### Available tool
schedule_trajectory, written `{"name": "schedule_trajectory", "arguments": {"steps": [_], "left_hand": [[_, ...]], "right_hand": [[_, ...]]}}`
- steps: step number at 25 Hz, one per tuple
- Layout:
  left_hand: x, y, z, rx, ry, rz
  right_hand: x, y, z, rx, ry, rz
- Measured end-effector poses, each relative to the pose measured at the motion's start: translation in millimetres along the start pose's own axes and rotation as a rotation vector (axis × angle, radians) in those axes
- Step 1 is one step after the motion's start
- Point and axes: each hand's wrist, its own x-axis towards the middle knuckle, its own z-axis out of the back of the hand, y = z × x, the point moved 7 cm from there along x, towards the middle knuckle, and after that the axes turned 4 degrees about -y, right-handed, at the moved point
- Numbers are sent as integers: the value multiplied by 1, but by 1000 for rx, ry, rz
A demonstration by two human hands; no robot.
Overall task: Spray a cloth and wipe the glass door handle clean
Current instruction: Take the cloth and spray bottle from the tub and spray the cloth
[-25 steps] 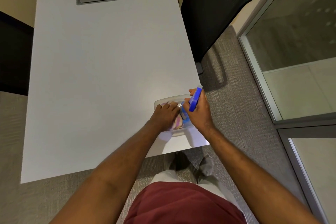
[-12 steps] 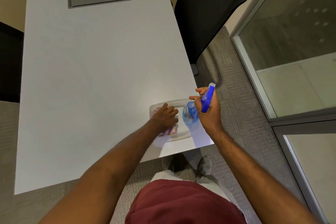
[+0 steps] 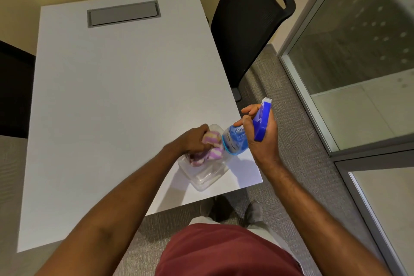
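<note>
My right hand (image 3: 265, 139) grips a spray bottle (image 3: 237, 140) with blue liquid and a blue trigger head (image 3: 261, 122), lifted above the table's near right corner. My left hand (image 3: 195, 140) grips a bunched purple-and-cream striped cloth (image 3: 212, 151), raised just over a clear plastic container (image 3: 205, 175) that sits on the white table (image 3: 125, 105). The bottle's body is right beside the cloth. Glass panels in a metal frame (image 3: 358, 63) stand at the right; no door handle shows in the view.
A black mesh chair (image 3: 248, 27) stands at the table's right side, between table and glass. A grey cable hatch (image 3: 123, 14) is set in the far end of the tabletop. Grey carpet lies below, with my feet at the table's edge.
My right hand has lifted the spray bottle out of the container and to the right. My left hand has closed round the cloth and raised it from the container.
</note>
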Motion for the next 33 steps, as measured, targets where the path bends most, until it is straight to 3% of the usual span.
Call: {"name": "schedule_trajectory", "arguments": {"steps": [3, 5, 9, 11, 18, 23, 28, 33], "left_hand": [[-23, 17, 25, -400, -244, 196], [-45, 36, 25, -533, -372, 343], [-85, 56, -19, -732, -387, 497], [-91, 49, -35, -715, -355, 477], [-79, 35, -34, -294, -263, 367], [-69, 25, -30, -232, -191, 300], [-64, 11, -19, -388, -219, 328], [-62, -41, 6, -846, -292, 263]], "right_hand": [[0, 19, 5, 32, -18, 25], [-2, 29, 8, 22, -24, 35], [-11, 34, 12, -70, -38, 25], [-17, 32, 14, -105, -38, 22], [-31, 24, 24, -125, -44, -12], [-39, 16, 35, -178, -61, -47], [-44, 25, 41, -139, -75, -54], [-47, 39, 48, -101, -127, -67]]}}
